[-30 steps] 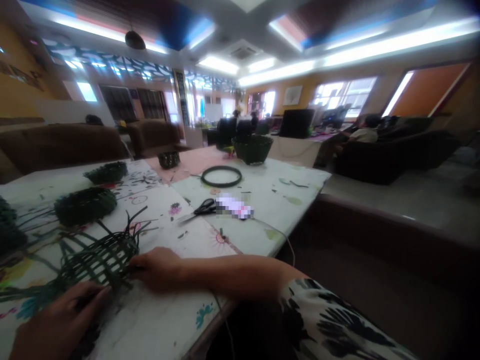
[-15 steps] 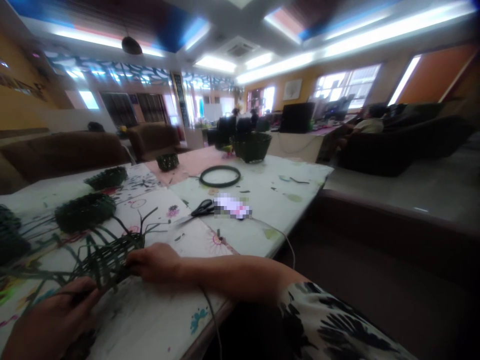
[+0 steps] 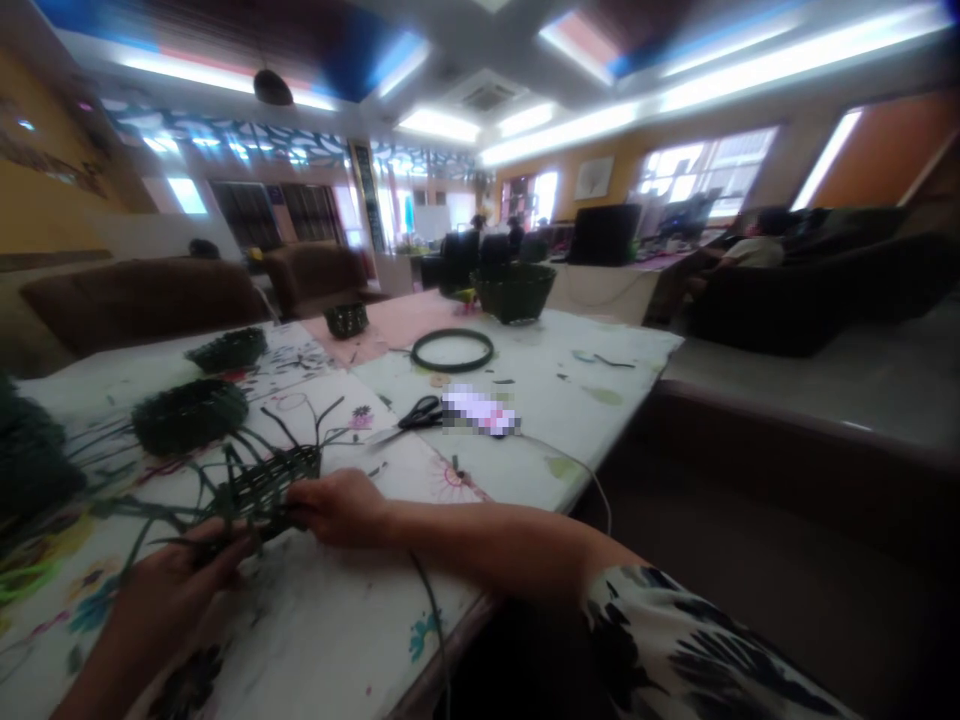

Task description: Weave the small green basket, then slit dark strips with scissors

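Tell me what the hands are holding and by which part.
The left hand and right hand hold the green woven piece by its near edge.

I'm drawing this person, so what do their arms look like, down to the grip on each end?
The left grip and right grip are bare hands, with no gloves showing. The right forearm is bare too, up to a pale sleeve printed with black leafy shapes. No sleeve shows on the left forearm.

The single head-worn camera sits close behind and above the left hand [image 3: 176,575] and right hand [image 3: 341,507], facing forward across the desk [image 3: 536,365].
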`<state>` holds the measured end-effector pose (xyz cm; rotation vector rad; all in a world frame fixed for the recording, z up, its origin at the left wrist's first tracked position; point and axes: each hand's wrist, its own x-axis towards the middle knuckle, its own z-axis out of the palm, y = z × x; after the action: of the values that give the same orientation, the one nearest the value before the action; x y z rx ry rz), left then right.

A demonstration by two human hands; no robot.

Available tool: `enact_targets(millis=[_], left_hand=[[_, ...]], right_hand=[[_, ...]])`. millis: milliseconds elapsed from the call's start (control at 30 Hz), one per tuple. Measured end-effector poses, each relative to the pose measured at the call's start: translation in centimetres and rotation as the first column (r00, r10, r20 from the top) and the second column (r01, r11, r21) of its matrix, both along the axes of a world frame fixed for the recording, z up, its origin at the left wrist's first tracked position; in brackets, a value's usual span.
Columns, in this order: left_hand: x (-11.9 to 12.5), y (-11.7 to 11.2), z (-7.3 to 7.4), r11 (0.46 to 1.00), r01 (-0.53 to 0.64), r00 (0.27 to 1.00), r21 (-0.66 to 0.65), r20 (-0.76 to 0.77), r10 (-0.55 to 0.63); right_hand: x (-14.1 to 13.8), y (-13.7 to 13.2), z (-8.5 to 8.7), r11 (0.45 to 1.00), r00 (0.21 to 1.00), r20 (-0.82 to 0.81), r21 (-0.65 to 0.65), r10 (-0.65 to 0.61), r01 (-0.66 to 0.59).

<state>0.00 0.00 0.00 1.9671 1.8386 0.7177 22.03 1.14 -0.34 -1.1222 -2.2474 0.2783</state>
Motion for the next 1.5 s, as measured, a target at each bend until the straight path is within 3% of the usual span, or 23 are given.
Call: enact_targets(millis=[133, 267, 400, 667, 1200, 1500], left_hand=[[0.7, -1.1, -0.2, 1.000, 0.025, 0.944, 0.002, 0.329, -0.024], [1.2, -1.8, 0.0, 0.999, 0.022, 0.901, 0.033, 0.432, -0.034], [1.3, -2.4, 0.3, 0.995, 0.046, 0.879, 0.089, 0.469, -0.082], [1.6, -2.8, 0.8, 0.994, 0.080, 0.871, 0.073, 0.480, -0.105], [2.1, -3.9, 2.1, 0.985, 0.087, 0.904, 0.151, 0.404, -0.142], [2.3, -3.7, 1.7, 0.989, 0.083, 0.840, 0.122, 0.525, -0.135]], right_hand=[[-0.3, 0.4, -0.5, 0.999, 0.998, -0.058, -0.006, 0.035, -0.035], [-0.4, 0.8, -0.5, 0.997, 0.988, -0.135, -0.007, 0.070, -0.072], [-0.2, 0.6, -0.1, 0.996, 0.976, -0.198, 0.003, 0.089, -0.090], [0.0, 0.3, 0.3, 0.992, 0.964, -0.235, 0.037, 0.125, -0.119], [0.3, -0.6, 1.2, 0.994, 0.990, -0.137, 0.109, 0.040, -0.025], [0.1, -0.9, 1.3, 0.990, 0.993, -0.120, 0.138, 0.013, 0.004]])
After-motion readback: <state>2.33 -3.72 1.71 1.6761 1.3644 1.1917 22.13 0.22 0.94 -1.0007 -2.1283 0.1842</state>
